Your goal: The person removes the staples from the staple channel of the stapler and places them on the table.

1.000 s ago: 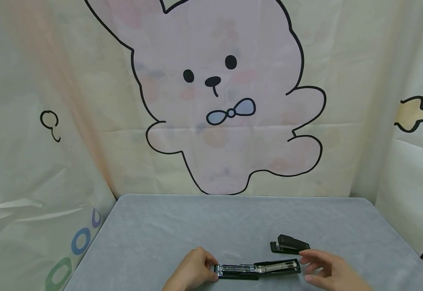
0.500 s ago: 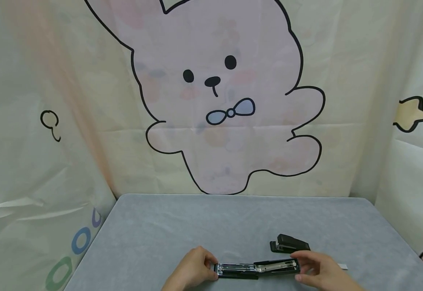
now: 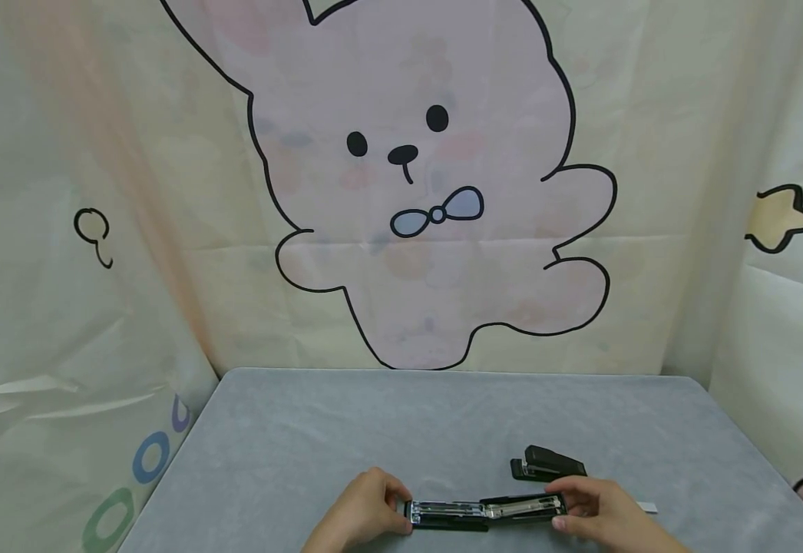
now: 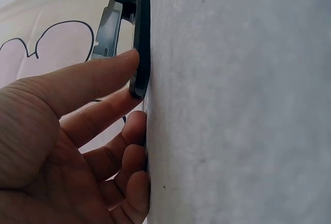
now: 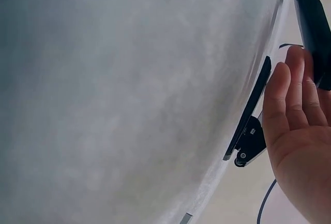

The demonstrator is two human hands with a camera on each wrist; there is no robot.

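Note:
A black stapler [image 3: 484, 512], swung wide open, lies lengthwise between the hands, its metal channel facing up. The left hand [image 3: 363, 508] pinches the left end of its base between thumb and fingers; in the left wrist view the thumb [image 4: 103, 74] presses on the dark base [image 4: 144, 43]. At the opposite end, the right hand [image 3: 605, 513] holds the raised tip of the opened top part between thumb and forefinger. In the right wrist view this black part [image 5: 313, 22] angles up off the table behind the fingers [image 5: 295, 89].
A second, smaller black stapler [image 3: 548, 463] stands just behind the right hand, its top part raised at an angle. Partly hidden beyond that hand lies a small pale strip [image 3: 648, 507]. Grey cloth covers the table [image 3: 374, 422]; a printed curtain [image 3: 429, 292] hangs behind.
The right hand has moved left from beside the open stapler and taken hold of its right end, uncovering the pale strip. The left hand keeps its grip in place.

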